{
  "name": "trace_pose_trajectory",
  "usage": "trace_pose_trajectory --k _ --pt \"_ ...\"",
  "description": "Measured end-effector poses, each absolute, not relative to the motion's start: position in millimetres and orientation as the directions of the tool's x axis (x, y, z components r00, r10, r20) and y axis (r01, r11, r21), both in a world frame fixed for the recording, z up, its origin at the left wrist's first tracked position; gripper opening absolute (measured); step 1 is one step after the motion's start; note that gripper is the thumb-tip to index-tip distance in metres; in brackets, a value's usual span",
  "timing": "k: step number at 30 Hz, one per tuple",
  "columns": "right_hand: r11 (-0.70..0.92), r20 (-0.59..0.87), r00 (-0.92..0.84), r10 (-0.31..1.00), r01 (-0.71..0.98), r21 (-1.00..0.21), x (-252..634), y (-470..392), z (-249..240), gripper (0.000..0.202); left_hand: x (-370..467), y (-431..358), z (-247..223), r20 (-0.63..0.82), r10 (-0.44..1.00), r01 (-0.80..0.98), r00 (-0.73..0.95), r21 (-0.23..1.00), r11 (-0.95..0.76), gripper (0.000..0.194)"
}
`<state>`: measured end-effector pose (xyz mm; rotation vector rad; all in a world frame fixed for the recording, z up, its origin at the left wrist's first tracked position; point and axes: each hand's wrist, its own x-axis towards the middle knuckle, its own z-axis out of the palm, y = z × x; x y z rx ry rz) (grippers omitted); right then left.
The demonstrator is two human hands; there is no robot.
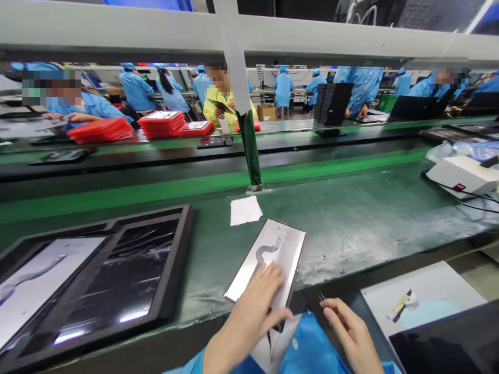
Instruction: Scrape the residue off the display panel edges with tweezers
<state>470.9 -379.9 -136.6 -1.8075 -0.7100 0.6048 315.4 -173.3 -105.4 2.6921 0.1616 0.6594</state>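
In front of me a flat display panel (290, 246) with a silvery back rests on the green bench, tilted toward the right. A curved grey ribbon cable (262, 251) runs along its back. My left hand (249, 306) lies over the panel's lower part, fingers stretched out and thumb apart, hiding the cable's lower end. Slightly blurred, it seems to touch the surface. To the right, over my lap, my right hand (349, 330) pinches tweezers (322, 297), whose two thin metal tips point up and left. Beyond the panel lies white paper (245, 210).
At left a black tray (183, 234) holds another silvery panel. A white device (463, 174) with a cable stands at far right. Near my right arm is a white board (432, 280). A post (249, 145) rises behind the bench; co-workers sit beyond.
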Motion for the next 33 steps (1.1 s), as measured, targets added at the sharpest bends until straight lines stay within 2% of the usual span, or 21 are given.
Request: trace_pose_trajectory --k 2,3,5,7,10,15,22,26,33 --pt "-0.285 -0.057 0.657 0.752 0.246 -0.926 470 -375 -131 0.049 303 -188 -117 0.451 0.161 0.008 0.878 0.322 -0.947 0.102" --pt "-0.288 -0.048 0.642 0.765 0.274 -0.918 469 -372 -129 0.048 299 -194 -121 0.427 0.152 0.024 0.891 0.289 -0.957 0.108" --pt "-0.283 -0.029 0.606 0.795 0.328 -0.901 467 -368 -126 0.042 297 -202 -124 0.412 0.143 0.054 0.900 0.220 -0.974 0.102" --pt "-0.274 -0.001 0.585 0.811 0.379 -0.884 463 -364 -125 0.035 298 -204 -123 0.417 0.133 0.066 0.899 0.172 -0.983 0.083" --pt "-0.264 0.045 0.570 0.821 0.448 -0.854 457 -361 -122 0.025 296 -201 -121 0.438 0.106 0.044 0.893 0.149 -0.988 0.067" --pt "-0.232 0.081 0.512 0.855 0.519 -0.823 449 -359 -117 0.027 285 -193 -121 0.420 0.073 0.005 0.905 0.161 -0.987 0.075" --pt "-0.212 0.085 0.461 0.883 0.555 -0.805 441 -359 -122 0.025 280 -192 -119 0.356 0.078 0.012 0.931 0.185 -0.983 0.070" --pt "-0.216 0.119 0.490 0.863 0.573 -0.791 441 -357 -123 0.024 279 -191 -120 0.389 0.070 -0.004 0.919 0.187 -0.982 0.068" --pt "-0.207 0.207 0.555 0.806 0.591 -0.780 443 -355 -124 0.025 280 -194 -136 0.427 0.084 0.012 0.900 0.169 -0.986 0.080"
